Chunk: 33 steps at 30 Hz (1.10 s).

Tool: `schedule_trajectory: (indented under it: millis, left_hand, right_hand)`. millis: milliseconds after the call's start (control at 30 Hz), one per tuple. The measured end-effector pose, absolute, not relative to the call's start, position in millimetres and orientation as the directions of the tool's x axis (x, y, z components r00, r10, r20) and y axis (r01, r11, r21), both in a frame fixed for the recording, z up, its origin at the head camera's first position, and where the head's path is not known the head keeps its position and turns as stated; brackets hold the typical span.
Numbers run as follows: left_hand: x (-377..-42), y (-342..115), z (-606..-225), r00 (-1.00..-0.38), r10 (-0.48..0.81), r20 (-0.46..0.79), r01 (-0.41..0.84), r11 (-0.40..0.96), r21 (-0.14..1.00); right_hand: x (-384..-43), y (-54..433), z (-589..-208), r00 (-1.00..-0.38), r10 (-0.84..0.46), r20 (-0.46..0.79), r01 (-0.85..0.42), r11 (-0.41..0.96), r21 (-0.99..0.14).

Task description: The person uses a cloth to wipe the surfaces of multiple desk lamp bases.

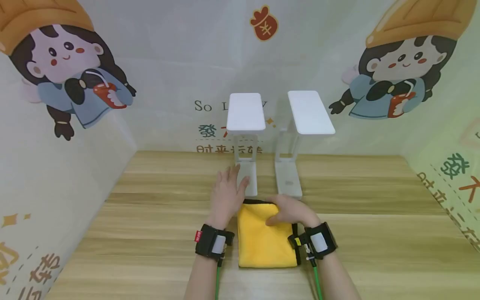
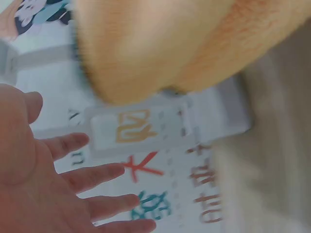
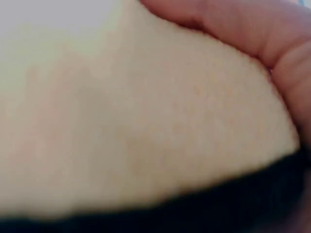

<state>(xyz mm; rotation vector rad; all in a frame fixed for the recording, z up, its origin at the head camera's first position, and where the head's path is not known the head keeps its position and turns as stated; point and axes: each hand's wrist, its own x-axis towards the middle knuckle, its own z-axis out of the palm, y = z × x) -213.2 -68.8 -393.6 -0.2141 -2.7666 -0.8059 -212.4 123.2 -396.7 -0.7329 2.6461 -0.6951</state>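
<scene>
A folded yellow cloth [image 1: 264,246] with black edging lies near the middle of the table in the head view. My right hand [image 1: 294,209] grips it at the upper right, thumb on the yellow face; the right wrist view shows the cloth [image 3: 160,116] close up, pale and blurred. Fingers spread, my left hand [image 1: 226,196] is beside the cloth's upper left and partly overlaps the base of the left white stand [image 1: 246,112]. In the left wrist view that hand [image 2: 53,184] holds nothing, and the blurred cloth [image 2: 165,43] fills the top.
To the right of the first stand is a second white stand [image 1: 311,112], its top plate tilted. Both stand at the back of the wooden table [image 1: 150,233], before a printed backdrop [image 1: 168,62]. Green cables [image 1: 318,283] run from the wrist straps.
</scene>
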Motion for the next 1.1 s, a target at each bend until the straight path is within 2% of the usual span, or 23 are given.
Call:
schedule_trajectory:
  millis: [100, 167, 300, 367, 433, 533, 667, 733, 800, 900, 1000, 1100]
  left_hand:
    - [-231, -74, -376, -0.924, 0.081, 0.373, 0.273, 0.823, 0.498]
    - [-246, -76, -364, -0.897, 0.094, 0.433, 0.316, 0.821, 0.476]
    - [-277, -73, -348, -0.878, 0.126, 0.461, 0.361, 0.809, 0.465]
    - [-290, -69, -347, -0.895, 0.133, 0.426, 0.351, 0.799, 0.489]
    - [-303, -65, -348, -0.916, 0.129, 0.380, 0.329, 0.784, 0.526]
    - [-315, -60, -350, -0.937, 0.104, 0.334, 0.289, 0.768, 0.571]
    - [-325, -55, -354, -0.937, 0.075, 0.342, 0.270, 0.776, 0.570]
    - [-327, -54, -356, -0.945, 0.061, 0.322, 0.245, 0.784, 0.570]
    - [-328, -54, -358, -0.962, 0.042, 0.271, 0.199, 0.787, 0.584]
    - [-328, -55, -358, -0.980, 0.034, 0.196, 0.147, 0.788, 0.598]
    - [-329, -56, -355, -0.985, 0.045, 0.166, 0.136, 0.794, 0.592]
    - [-330, -57, -350, -0.988, 0.052, 0.148, 0.129, 0.806, 0.577]
  right_hand:
    - [-234, 115, -377, -0.840, -0.533, -0.099, -0.409, 0.743, -0.530]
    - [-254, 107, -370, -0.865, -0.501, -0.004, -0.432, 0.751, -0.500]
    - [-287, 89, -376, -0.868, -0.428, 0.250, -0.493, 0.802, -0.338]
    - [-293, 78, -386, -0.857, -0.421, 0.298, -0.500, 0.820, -0.278]
    - [-292, 67, -395, -0.868, -0.434, 0.240, -0.490, 0.827, -0.276]
    - [-285, 52, -408, -0.898, -0.440, 0.016, -0.421, 0.848, -0.322]
    - [-274, 39, -422, -0.904, -0.391, -0.173, -0.340, 0.903, -0.265]
    - [-269, 35, -425, -0.904, -0.378, -0.200, -0.334, 0.916, -0.222]
    - [-268, 32, -425, -0.910, -0.359, -0.207, -0.310, 0.922, -0.234]
    - [-278, 29, -420, -0.909, -0.354, -0.221, -0.313, 0.928, -0.201]
    - [-286, 27, -418, -0.921, -0.338, -0.192, -0.304, 0.934, -0.185]
    - [-275, 26, -418, -0.924, -0.346, -0.163, -0.323, 0.934, -0.153]
